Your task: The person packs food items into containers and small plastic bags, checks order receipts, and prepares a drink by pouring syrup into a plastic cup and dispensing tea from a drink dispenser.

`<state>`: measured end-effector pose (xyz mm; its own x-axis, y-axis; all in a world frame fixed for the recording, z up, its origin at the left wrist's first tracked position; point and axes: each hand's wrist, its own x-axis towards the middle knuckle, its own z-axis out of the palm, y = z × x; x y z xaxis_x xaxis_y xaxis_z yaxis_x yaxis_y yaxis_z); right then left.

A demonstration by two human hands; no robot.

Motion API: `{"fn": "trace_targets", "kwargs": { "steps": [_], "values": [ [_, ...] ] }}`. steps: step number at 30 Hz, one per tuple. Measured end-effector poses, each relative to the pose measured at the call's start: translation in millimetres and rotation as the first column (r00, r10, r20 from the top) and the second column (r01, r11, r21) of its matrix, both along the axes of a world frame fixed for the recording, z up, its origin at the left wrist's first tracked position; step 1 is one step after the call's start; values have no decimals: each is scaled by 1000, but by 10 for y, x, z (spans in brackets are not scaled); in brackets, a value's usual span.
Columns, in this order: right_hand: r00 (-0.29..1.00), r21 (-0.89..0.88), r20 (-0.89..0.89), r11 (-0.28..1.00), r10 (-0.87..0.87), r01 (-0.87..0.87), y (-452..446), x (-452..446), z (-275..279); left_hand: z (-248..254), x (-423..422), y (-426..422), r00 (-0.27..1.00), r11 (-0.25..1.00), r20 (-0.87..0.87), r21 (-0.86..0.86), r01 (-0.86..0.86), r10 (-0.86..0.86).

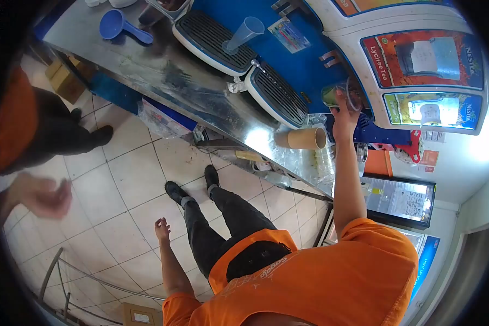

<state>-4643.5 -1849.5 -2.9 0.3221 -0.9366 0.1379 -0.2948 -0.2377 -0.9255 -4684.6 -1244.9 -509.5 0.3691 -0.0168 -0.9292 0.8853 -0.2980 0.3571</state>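
My right hand (343, 120) is stretched out to the drink dispenser (372, 76), its fingers wrapped round a clear plastic cup (355, 93) with some green on its side. The cup is under the dispenser's front, beside the blue back panel. My left hand (162, 229) hangs low over the tiled floor, fingers loosely bent and apart, with nothing in it. Below my right hand, a brown paper cup (305, 139) lies on its side or leans on the metal counter (201, 103).
A clear measuring cup (246, 33) stands on a drip tray (214, 38); a second drip tray (277, 95) adjoins it. A blue scoop (119, 26) lies on the counter. At left is a co-worker in orange (19, 119), one hand (41, 194) blurred. A metal rail (92, 280) curves at lower left.
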Motion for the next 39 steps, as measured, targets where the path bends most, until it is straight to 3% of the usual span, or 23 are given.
{"fn": "trace_targets", "kwargs": {
  "steps": [7,14,31,35,39],
  "values": [
    [987,-35,160,999,24,-19,36,43,29,-44,-136,-3,1000,1000,-29,16,12,-11],
    [999,6,26,1000,19,-19,12,-21,64,-6,-189,-30,996,997,-29,-3,-80,80],
    [995,8,88,999,51,-52,12,-14,70,196,-143,-52,1000,999,-12,46,-24,24],
    [998,18,55,1000,17,-18,-23,-56,55,131,-183,-8,998,997,12,42,-68,68],
    [994,1,48,995,96,-96,-10,-38,100,75,-230,16,995,995,13,-3,-97,97]
  ]
}}
